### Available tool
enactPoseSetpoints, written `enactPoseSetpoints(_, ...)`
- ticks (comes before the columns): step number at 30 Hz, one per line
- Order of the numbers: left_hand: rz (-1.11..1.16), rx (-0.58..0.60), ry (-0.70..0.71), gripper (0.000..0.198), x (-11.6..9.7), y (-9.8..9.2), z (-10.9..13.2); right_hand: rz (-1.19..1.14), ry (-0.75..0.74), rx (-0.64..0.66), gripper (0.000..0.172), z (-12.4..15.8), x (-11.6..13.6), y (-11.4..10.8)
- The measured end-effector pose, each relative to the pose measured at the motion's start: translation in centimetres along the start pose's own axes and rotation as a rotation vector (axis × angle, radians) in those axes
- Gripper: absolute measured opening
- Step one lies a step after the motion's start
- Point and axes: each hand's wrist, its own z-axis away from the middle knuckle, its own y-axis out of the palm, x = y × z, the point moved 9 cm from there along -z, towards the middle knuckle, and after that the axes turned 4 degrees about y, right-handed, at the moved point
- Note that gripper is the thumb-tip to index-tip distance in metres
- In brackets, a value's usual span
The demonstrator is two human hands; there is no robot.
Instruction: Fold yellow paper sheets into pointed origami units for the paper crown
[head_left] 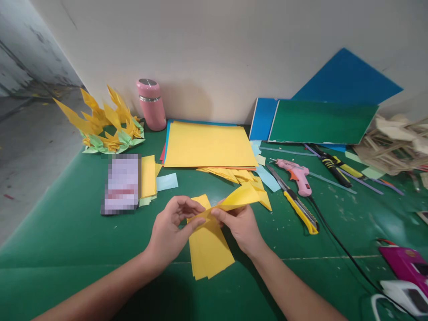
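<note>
Between my two hands is a strip of yellow paper (242, 196), folded lengthwise at its left part and flaring open at its right end. My left hand (175, 227) pinches the left end between thumb and fingers. With its thumb on top, my right hand (239, 225) grips the paper near the middle. Beneath them, several yellow paper rectangles (210, 254) lie loosely stacked on the green table (160, 290). Folded yellow paper pieces (230, 174) lie in a pile just beyond my hands.
A pink glue gun (297, 176) and a yellow utility knife (301, 211) lie to the right. Large yellow sheets (209, 145) are stacked at the back, beside a pink flask (152, 104). A yellow paper crown (110, 125) stands far left, with a pixelated object (122, 183) nearer.
</note>
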Motion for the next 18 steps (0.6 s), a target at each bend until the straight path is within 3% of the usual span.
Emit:
enactPoseSetpoints(10, -0.049, 0.069, -0.045, 0.014, 0.9, 0.2, 0.1, 0.037, -0.001, -0.008, 0.029, -0.1, -0.1, -0.2)
enactPoseSetpoints(18, -0.119, 0.116, 0.089, 0.008, -0.6, 0.4, 0.0, 0.019, 0.016, -0.006, 0.023, 0.1, -0.2, -0.2)
